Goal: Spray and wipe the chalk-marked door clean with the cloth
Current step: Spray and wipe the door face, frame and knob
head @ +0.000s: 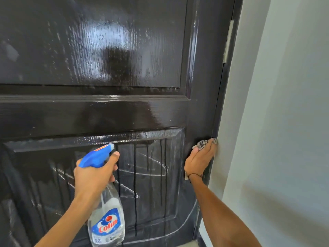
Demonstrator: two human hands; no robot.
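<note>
A dark glossy panelled door (110, 113) fills the view. White chalk lines (151, 168) cross its lower panel, with wet drips running down over them. My left hand (94, 175) grips a clear spray bottle (106, 220) with a blue trigger head, its nozzle aimed at the lower panel and a finger on the trigger. My right hand (200, 159) presses a grey cloth (203, 144) flat against the door's right stile near the edge. The cloth shows above the fingers and a corner peeks out below the wrist.
A pale wall (284, 122) stands right beside the door's right edge. A light metal hinge (228, 41) sits high on that edge. The upper panel (99, 43) is shiny with smeared streaks. A strip of floor shows at the bottom.
</note>
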